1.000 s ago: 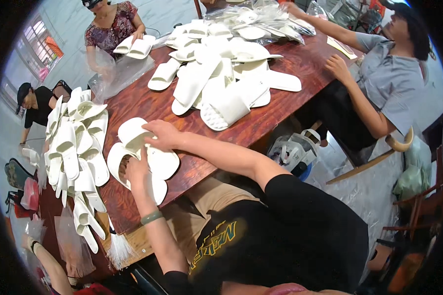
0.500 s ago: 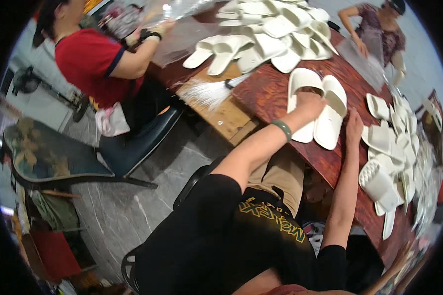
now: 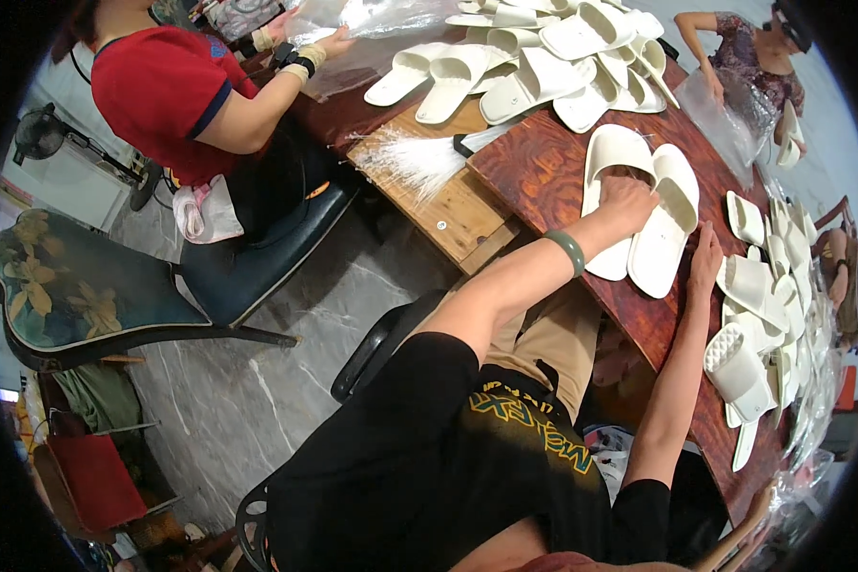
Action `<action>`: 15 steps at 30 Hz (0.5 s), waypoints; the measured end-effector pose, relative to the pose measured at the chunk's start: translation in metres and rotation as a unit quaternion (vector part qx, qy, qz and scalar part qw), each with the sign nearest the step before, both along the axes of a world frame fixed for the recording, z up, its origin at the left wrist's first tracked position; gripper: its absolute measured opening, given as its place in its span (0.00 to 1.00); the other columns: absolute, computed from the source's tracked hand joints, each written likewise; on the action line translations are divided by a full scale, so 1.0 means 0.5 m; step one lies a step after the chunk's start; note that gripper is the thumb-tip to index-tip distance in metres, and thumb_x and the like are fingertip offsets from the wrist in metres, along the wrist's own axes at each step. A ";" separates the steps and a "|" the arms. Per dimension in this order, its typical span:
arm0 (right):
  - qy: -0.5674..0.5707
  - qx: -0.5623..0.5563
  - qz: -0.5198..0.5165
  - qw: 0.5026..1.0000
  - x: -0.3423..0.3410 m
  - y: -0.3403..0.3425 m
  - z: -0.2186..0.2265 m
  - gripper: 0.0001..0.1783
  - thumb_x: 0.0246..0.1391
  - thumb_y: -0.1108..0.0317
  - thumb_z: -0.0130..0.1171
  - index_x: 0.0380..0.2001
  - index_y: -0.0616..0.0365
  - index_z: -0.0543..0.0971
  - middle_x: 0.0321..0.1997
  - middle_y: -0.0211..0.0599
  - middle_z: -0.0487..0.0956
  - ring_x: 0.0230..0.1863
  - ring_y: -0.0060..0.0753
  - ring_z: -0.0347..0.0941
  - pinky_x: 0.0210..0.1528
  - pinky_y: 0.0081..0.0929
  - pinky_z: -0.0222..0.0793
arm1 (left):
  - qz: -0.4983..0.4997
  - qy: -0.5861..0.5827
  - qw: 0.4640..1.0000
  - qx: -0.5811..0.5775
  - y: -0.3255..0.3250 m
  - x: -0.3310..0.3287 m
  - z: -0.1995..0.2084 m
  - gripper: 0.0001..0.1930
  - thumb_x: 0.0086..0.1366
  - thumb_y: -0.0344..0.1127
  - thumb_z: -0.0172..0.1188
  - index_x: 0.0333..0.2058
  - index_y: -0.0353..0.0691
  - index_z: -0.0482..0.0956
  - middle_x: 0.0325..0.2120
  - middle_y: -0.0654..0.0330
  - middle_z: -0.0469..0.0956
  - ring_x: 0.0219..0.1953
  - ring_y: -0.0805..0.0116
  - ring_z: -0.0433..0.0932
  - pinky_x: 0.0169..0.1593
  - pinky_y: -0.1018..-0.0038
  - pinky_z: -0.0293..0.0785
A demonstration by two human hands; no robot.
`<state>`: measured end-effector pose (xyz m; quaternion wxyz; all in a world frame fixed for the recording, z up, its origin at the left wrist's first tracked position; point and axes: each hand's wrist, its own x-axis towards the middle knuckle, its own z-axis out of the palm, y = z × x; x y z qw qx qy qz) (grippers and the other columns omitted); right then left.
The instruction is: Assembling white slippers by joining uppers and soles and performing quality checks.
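A pair of white slippers lies side by side on the reddish-brown table, a left slipper (image 3: 612, 148) and a right slipper (image 3: 665, 246), toes pointing away. My left hand (image 3: 629, 203), with a green bangle (image 3: 566, 252) on the wrist, reaches over the left slipper. Its curled fingers press together at the inner edges where the two slippers meet; whatever they pinch is hidden. Just right of the right slipper, my right hand (image 3: 704, 257) rests at the table with its fingers stretched forward, close to the slipper's outer edge.
More white slippers form a far pile (image 3: 534, 81) and a right-hand pile (image 3: 748, 315). White plastic strands (image 3: 410, 162) lie on a lower wooden board (image 3: 448, 234). A person in red (image 3: 162, 105) and a person in a patterned top (image 3: 748, 67) handle clear bags. A dark chair (image 3: 95, 296) stands left.
The view has shifted a little, moving the table scene slightly rightward. Both hands keep their places at the slippers. The far-right person now has a white slipper in hand.
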<state>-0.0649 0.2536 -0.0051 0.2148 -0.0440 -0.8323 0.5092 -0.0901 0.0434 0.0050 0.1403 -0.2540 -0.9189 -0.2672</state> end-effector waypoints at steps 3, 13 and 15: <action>-0.037 -0.037 0.006 0.999 0.004 0.009 -0.007 0.25 0.64 0.53 0.42 0.36 0.67 0.77 0.31 0.30 0.78 0.32 0.19 0.69 0.36 0.18 0.64 | 0.011 -0.066 0.998 0.012 -0.014 0.016 0.048 0.18 0.66 0.41 0.43 0.36 0.37 0.80 0.31 0.47 0.78 0.37 0.51 0.78 0.38 0.58 0.71; -0.014 -0.010 0.033 0.999 -0.020 0.042 -0.061 0.17 0.61 0.60 0.49 0.40 0.64 0.78 0.32 0.25 0.76 0.34 0.17 0.68 0.39 0.16 0.63 | 0.038 0.024 0.996 0.074 -0.355 -0.065 0.108 0.23 0.63 0.45 0.46 0.46 0.31 0.74 0.33 0.41 0.78 0.37 0.49 0.78 0.42 0.61 0.73; -0.026 0.013 0.040 0.999 -0.021 0.031 -0.045 0.18 0.61 0.60 0.49 0.41 0.64 0.77 0.34 0.27 0.78 0.37 0.17 0.70 0.42 0.16 0.64 | 0.090 -0.005 0.992 0.093 -0.464 -0.114 0.102 0.28 0.62 0.52 0.43 0.42 0.28 0.73 0.30 0.44 0.77 0.34 0.53 0.76 0.39 0.62 0.71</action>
